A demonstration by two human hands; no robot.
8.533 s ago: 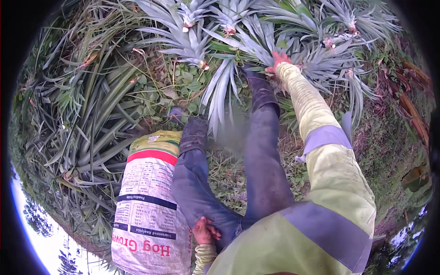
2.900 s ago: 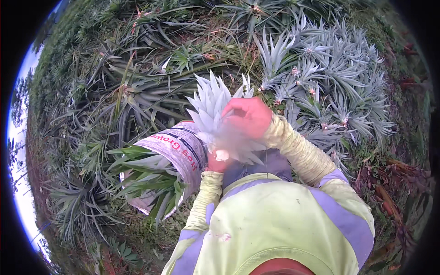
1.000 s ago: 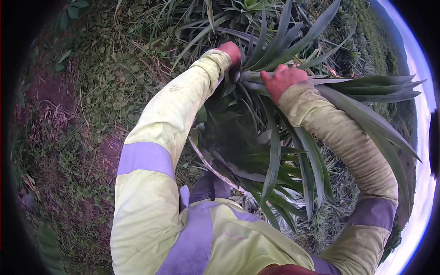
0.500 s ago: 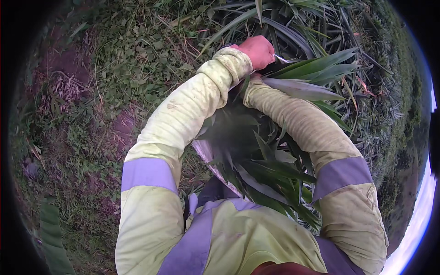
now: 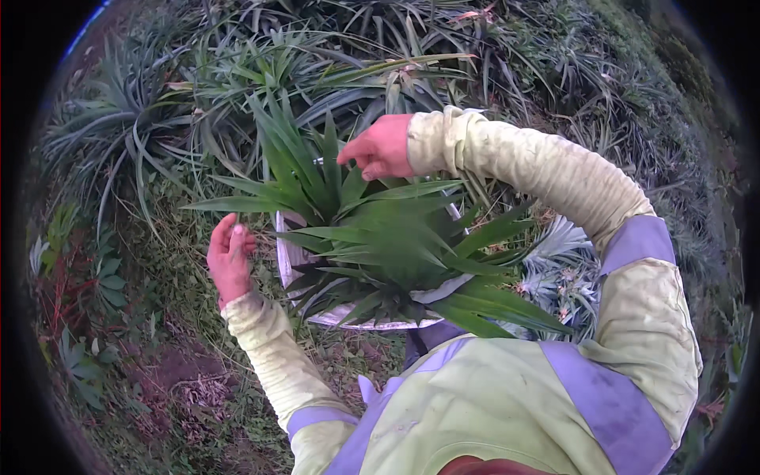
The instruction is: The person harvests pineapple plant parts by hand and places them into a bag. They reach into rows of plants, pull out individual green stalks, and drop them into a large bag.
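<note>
A white sack or basket point(image 5: 283, 252), its exact kind hidden by leaves, stands in front of my body. It is packed with pineapple shoots point(image 5: 360, 237) whose long green pointed leaves spread past its rim. Above the far part of the leaves hovers my right hand point(image 5: 381, 149), fingers loosely bent and apart, with nothing seen in it. My left hand point(image 5: 230, 265) is off the left side of the container, thumb raised and fingers half curled, holding nothing visible. Leaf tips reach close to it. A blurred patch dims the middle of the shoots.
Pineapple plants point(image 5: 131, 119) grow thickly beyond the container and off to the right. Paler cut-looking shoots point(image 5: 564, 269) lie under my right arm. Low weeds and bare reddish soil point(image 5: 182, 364) cover the ground at the left.
My view has swung round. My hands, earlier close together with my left hand closed beside a leafy shoot, are now apart and empty, on either side of the container's left part.
</note>
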